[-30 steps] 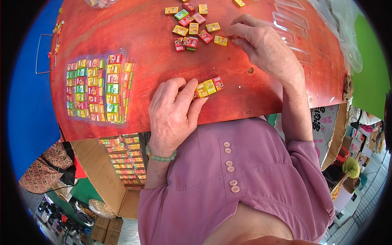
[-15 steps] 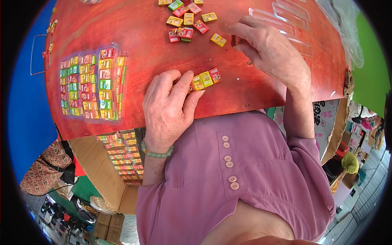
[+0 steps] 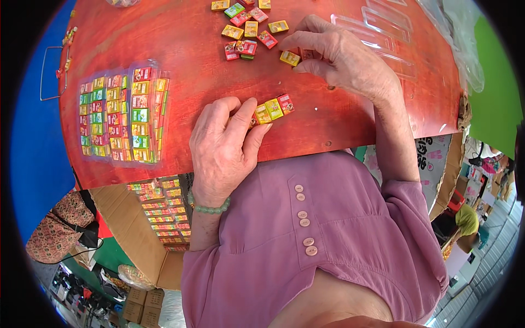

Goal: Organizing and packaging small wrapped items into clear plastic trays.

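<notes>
My left hand (image 3: 221, 147) is closed around one end of a short row of small candy-sized boxes (image 3: 275, 109). Yellow and red boxes stick out past the thumb and fingers; the near end is hidden under the hand. My right hand (image 3: 344, 60) is curved over the table, a small red box (image 3: 307, 53) tucked between its fingers and thumb. Its index finger and thumb tip also reach around a small yellow box (image 3: 290, 58) on the table. Just left of that lies a loose pile of red, yellow and green boxes (image 3: 251, 29).
Clear plastic trays (image 3: 139, 116) filled with boxes in rows lie on the left of the red table (image 3: 202, 71). Unfilled clear trays (image 3: 385, 27) are at the far right beside plastic film (image 3: 465, 60). A cardboard carton (image 3: 128, 213) holding more filled trays stands below the table edge.
My right hand has moved left with the red box, and its fingers now come around the loose yellow box. The left hand stays on the row.
</notes>
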### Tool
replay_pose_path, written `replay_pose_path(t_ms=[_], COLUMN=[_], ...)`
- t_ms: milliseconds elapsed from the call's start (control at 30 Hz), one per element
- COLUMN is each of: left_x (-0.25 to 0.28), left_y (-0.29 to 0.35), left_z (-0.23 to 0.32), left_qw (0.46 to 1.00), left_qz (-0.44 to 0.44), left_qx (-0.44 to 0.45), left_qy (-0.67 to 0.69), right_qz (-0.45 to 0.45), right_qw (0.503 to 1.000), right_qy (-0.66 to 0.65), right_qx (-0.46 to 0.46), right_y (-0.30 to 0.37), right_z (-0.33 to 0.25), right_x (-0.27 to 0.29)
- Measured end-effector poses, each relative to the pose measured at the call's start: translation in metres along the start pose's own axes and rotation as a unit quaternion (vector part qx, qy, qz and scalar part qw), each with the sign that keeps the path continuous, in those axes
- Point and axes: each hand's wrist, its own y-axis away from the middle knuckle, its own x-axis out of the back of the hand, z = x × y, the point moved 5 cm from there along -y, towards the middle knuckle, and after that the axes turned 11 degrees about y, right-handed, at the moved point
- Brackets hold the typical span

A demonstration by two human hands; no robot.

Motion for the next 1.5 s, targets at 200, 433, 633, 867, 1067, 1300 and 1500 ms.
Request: replay_pose_path(t_ms=[200, 433, 633, 867, 1067, 1300, 1500], left_x=[0.0, 0.0, -0.001, -0.007, -0.012, -0.011, -0.024], left_y=[0.001, 0.002, -0.004, -0.007, -0.006, -0.005, -0.012], left_z=[0.0, 0.0, 0.007, 0.009, 0.012, 0.018, 0.027], left_qw=[1.0, 1.0, 0.999, 0.996, 0.996, 0.995, 0.994], left_qz=[-0.001, -0.003, -0.037, -0.051, -0.046, -0.058, -0.08], left_qx=[0.0, -0.003, 0.013, 0.016, 0.013, 0.017, 0.024], left_qy=[-0.001, -0.01, -0.034, -0.072, -0.079, -0.08, -0.071], right_qz=[0.01, -0.015, 0.013, 0.01, 0.065, 0.039, 0.078], right_qw=[0.999, 0.999, 0.999, 1.0, 0.998, 0.997, 0.995], right_qy=[0.029, 0.004, -0.02, 0.018, -0.012, -0.049, -0.055], right_qx=[-0.018, -0.041, -0.032, -0.018, 0.017, 0.033, 0.032], right_y=[0.015, 0.046, 0.051, 0.051, 0.059, 0.065, 0.084], right_z=[-0.008, -0.022, -0.038, -0.042, -0.042, -0.04, -0.029], right_x=[0.0, -0.003, -0.011, -0.021, -0.032, -0.029, -0.022])
